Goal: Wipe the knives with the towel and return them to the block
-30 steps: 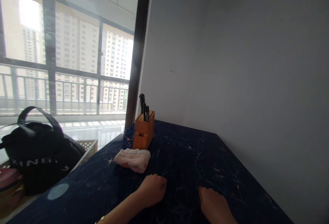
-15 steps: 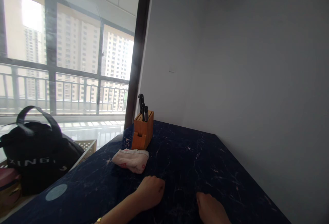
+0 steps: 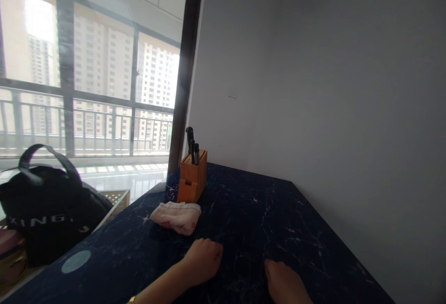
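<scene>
My left hand (image 3: 204, 260) rests on the dark blue marbled table (image 3: 244, 211), curled into a fist. To its right, apart from it, my right hand (image 3: 285, 280) is also closed near the table's front. No object shows in either fist, though the undersides of the fingers are hidden. Just beyond my left hand lies a folded white and pink towel (image 3: 177, 217). Behind the towel stands a wooden knife block (image 3: 192, 178). Black-handled knives (image 3: 190, 141) stick up out of its slots.
A round pale disc (image 3: 75, 261) lies on the table's left side. Past the left edge are a black bag (image 3: 45, 211) and a pink-lidded container (image 3: 10, 253). A grey wall (image 3: 331, 85) borders the table at the back and right; a window (image 3: 101, 62) is at left.
The view has shifted very slightly. Both hands, the towel and the knife block stay where they were on the table.
</scene>
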Action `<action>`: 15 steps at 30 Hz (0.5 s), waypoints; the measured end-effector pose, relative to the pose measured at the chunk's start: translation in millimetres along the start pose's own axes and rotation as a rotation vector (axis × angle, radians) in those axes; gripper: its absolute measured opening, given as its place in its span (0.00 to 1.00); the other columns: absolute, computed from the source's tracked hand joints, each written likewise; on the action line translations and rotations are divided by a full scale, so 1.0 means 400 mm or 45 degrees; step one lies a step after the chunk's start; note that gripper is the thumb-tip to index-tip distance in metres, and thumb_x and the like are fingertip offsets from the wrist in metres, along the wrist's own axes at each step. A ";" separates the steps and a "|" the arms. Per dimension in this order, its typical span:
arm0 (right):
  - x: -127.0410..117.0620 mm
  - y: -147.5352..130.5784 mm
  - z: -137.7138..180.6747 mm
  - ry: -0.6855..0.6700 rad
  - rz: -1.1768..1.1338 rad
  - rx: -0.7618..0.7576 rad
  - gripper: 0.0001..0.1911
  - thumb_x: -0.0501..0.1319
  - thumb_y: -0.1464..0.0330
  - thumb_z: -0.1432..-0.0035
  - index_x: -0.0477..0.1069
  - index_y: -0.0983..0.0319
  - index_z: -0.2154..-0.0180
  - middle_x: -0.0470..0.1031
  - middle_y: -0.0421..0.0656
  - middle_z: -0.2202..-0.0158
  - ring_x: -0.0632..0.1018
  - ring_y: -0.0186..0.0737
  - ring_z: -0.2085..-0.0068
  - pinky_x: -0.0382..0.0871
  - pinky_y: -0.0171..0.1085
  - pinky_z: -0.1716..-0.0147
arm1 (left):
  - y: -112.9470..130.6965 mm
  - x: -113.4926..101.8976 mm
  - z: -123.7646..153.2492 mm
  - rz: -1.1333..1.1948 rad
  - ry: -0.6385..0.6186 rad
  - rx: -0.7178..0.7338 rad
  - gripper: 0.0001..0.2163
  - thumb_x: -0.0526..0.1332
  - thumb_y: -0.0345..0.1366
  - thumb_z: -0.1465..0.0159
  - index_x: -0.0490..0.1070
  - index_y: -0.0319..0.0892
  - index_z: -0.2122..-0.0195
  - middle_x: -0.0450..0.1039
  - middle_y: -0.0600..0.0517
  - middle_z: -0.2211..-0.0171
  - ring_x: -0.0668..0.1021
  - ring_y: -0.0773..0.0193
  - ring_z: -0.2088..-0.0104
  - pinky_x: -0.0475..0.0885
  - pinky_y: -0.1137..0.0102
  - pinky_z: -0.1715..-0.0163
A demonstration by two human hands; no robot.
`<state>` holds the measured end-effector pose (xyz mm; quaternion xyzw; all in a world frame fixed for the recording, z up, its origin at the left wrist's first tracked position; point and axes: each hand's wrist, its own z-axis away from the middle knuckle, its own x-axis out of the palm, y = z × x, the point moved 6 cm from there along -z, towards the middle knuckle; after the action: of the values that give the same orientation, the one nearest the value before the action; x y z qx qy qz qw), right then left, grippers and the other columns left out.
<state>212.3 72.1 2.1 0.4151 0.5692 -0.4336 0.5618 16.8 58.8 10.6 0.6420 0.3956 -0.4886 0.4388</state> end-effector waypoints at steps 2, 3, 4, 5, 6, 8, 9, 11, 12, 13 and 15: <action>0.000 0.001 0.000 0.005 -0.012 -0.006 0.21 0.42 0.79 0.47 0.72 0.62 0.67 0.75 0.49 0.68 0.77 0.44 0.66 0.64 0.36 0.71 | -0.002 0.000 0.002 0.015 0.008 0.003 0.12 0.48 0.30 0.45 0.72 0.45 0.72 0.76 0.51 0.72 0.77 0.57 0.69 0.68 0.67 0.70; -0.001 0.000 0.001 0.008 -0.018 -0.011 0.21 0.42 0.79 0.46 0.72 0.62 0.67 0.75 0.49 0.68 0.77 0.44 0.66 0.64 0.36 0.71 | -0.004 0.000 0.003 0.026 0.012 0.004 0.12 0.49 0.30 0.46 0.72 0.45 0.73 0.76 0.51 0.72 0.77 0.57 0.70 0.67 0.67 0.70; -0.002 -0.001 0.002 0.013 -0.020 -0.009 0.20 0.42 0.79 0.46 0.72 0.62 0.67 0.75 0.49 0.69 0.77 0.44 0.67 0.63 0.36 0.71 | -0.005 0.001 0.004 0.039 0.018 0.003 0.12 0.49 0.30 0.46 0.72 0.45 0.73 0.76 0.51 0.73 0.77 0.58 0.70 0.67 0.68 0.70; -0.004 -0.003 0.003 0.017 -0.020 -0.002 0.20 0.42 0.79 0.47 0.72 0.62 0.67 0.75 0.49 0.69 0.77 0.45 0.67 0.63 0.36 0.72 | -0.006 0.001 0.004 0.055 0.026 -0.001 0.12 0.49 0.30 0.46 0.72 0.45 0.74 0.76 0.51 0.73 0.77 0.58 0.71 0.67 0.68 0.71; -0.007 -0.007 0.003 0.026 -0.022 0.012 0.20 0.43 0.78 0.47 0.72 0.62 0.68 0.75 0.49 0.69 0.76 0.45 0.67 0.63 0.37 0.72 | -0.007 0.000 0.005 0.074 0.036 -0.009 0.11 0.49 0.30 0.46 0.71 0.45 0.74 0.76 0.52 0.74 0.77 0.58 0.71 0.67 0.68 0.71; -0.016 -0.023 -0.001 0.043 -0.097 0.036 0.18 0.44 0.78 0.48 0.72 0.61 0.69 0.75 0.48 0.70 0.76 0.46 0.68 0.62 0.38 0.72 | -0.005 -0.006 0.006 0.123 0.072 -0.035 0.10 0.50 0.30 0.46 0.71 0.45 0.75 0.75 0.53 0.75 0.77 0.60 0.73 0.66 0.70 0.72; -0.021 -0.037 -0.007 0.049 -0.168 0.035 0.17 0.45 0.77 0.49 0.72 0.61 0.70 0.75 0.47 0.70 0.76 0.46 0.68 0.62 0.38 0.72 | -0.003 -0.013 0.007 0.153 0.104 -0.053 0.09 0.51 0.29 0.46 0.70 0.45 0.75 0.75 0.54 0.75 0.76 0.61 0.73 0.66 0.70 0.72; -0.030 -0.076 -0.028 0.038 -0.334 0.010 0.16 0.47 0.77 0.50 0.71 0.59 0.73 0.75 0.44 0.72 0.75 0.43 0.69 0.62 0.37 0.72 | 0.003 -0.037 0.008 0.208 0.185 -0.085 0.10 0.49 0.28 0.45 0.69 0.46 0.73 0.74 0.55 0.74 0.75 0.64 0.72 0.65 0.72 0.72; -0.035 -0.099 -0.042 0.022 -0.391 -0.001 0.16 0.47 0.76 0.50 0.71 0.58 0.74 0.75 0.42 0.72 0.75 0.41 0.69 0.62 0.35 0.73 | 0.004 -0.055 0.009 0.242 0.246 -0.100 0.11 0.48 0.27 0.44 0.68 0.46 0.72 0.73 0.55 0.73 0.75 0.65 0.71 0.65 0.72 0.71; -0.041 -0.124 -0.059 0.009 -0.432 -0.008 0.15 0.47 0.76 0.51 0.71 0.58 0.75 0.75 0.40 0.73 0.75 0.40 0.69 0.62 0.34 0.73 | 0.003 -0.079 0.010 0.291 0.335 -0.111 0.11 0.47 0.27 0.44 0.67 0.46 0.71 0.73 0.56 0.72 0.74 0.66 0.70 0.65 0.73 0.70; -0.055 -0.180 -0.095 0.001 -0.495 -0.019 0.13 0.49 0.74 0.51 0.71 0.57 0.75 0.75 0.39 0.72 0.75 0.39 0.67 0.62 0.33 0.72 | -0.021 -0.143 0.020 0.475 0.656 -0.148 0.10 0.49 0.25 0.47 0.65 0.46 0.73 0.70 0.56 0.73 0.73 0.66 0.69 0.67 0.73 0.69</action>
<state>133.2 88.9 25.6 0.2933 0.6421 -0.5295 0.4704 -5.4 49.4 63.7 0.7798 0.3965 -0.1979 0.4423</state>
